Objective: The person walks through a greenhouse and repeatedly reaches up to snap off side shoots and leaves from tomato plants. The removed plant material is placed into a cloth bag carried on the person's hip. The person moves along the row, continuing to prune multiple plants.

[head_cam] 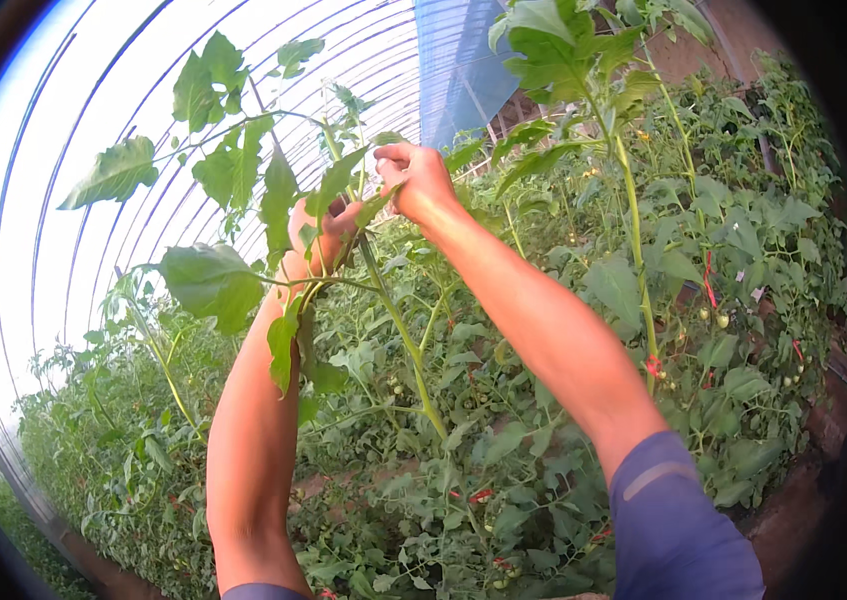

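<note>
Both arms reach up to the top of a tall tomato plant, whose green stem (401, 322) rises between them. My left hand (324, 229) is at the upper stem, its fingers curled around it and partly hidden by leaves. Just right of the stem, my right hand (416, 180) is raised with bent fingers, thumb and forefinger close together near a small leaf; whether anything is between them cannot be told. A broad tomato leaf (213, 285) hangs left of my left wrist, and more leaves spread above it.
Another tall tomato stem (635, 247) stands at the right, with a red tie (654, 366) low on it. Dense tomato plants with small green fruit (723, 321) fill the ground. Curved greenhouse ribs (40, 172) arch overhead, beside a blue sheet (461, 67). Bare soil shows at lower right.
</note>
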`<action>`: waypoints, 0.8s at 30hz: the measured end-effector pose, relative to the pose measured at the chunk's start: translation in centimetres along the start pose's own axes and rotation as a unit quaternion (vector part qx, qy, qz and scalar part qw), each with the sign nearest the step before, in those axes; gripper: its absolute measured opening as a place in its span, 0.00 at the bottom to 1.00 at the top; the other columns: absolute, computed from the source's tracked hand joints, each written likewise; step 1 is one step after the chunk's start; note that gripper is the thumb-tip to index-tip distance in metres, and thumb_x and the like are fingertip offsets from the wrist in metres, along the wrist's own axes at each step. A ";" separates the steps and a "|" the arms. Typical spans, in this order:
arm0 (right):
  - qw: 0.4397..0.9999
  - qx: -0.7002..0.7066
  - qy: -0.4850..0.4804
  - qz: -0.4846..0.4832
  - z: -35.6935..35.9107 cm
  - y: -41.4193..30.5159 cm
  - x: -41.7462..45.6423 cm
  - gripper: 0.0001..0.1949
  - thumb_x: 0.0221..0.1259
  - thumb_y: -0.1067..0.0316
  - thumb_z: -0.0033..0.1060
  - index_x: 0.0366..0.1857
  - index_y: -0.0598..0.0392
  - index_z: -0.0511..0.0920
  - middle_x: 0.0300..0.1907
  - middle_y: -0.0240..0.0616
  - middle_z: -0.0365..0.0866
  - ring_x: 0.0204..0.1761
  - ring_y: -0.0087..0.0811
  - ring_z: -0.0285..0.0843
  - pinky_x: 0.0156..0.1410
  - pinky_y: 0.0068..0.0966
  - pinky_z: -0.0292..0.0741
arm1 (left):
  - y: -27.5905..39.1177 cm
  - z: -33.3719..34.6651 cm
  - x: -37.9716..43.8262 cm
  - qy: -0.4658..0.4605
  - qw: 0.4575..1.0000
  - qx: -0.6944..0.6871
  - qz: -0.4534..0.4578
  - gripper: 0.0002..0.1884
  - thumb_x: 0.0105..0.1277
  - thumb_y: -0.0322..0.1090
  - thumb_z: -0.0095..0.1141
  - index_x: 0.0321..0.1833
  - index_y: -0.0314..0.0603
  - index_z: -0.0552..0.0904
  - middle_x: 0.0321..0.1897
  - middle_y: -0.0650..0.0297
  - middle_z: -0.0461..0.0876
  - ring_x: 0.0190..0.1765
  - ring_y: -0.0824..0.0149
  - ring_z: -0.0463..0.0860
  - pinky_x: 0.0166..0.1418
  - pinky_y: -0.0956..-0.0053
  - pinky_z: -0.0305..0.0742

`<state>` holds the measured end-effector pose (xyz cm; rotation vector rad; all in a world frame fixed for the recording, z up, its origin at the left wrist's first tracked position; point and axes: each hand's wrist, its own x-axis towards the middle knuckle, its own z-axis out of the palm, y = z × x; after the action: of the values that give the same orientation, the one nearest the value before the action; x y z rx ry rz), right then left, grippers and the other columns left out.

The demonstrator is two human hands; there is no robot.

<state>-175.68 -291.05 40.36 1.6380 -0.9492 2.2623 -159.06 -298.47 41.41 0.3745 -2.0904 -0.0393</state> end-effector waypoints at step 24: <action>0.966 -0.125 -0.199 -0.112 -10.2 -0.9 10.3 0.20 0.69 0.59 0.70 0.62 0.54 0.82 0.47 0.37 0.89 0.47 0.24 0.86 0.39 0.26 0.82 | 2.5 -1.8 -2.5 -0.151 0.962 -0.220 -0.061 0.15 0.77 0.44 0.57 0.57 0.43 0.84 0.36 0.74 0.79 0.32 0.82 0.69 0.28 0.86 0.62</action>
<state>-187.01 -286.45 48.17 2.0020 -1.0204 1.6262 -156.95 -295.22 40.73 0.2333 -2.2742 -0.6594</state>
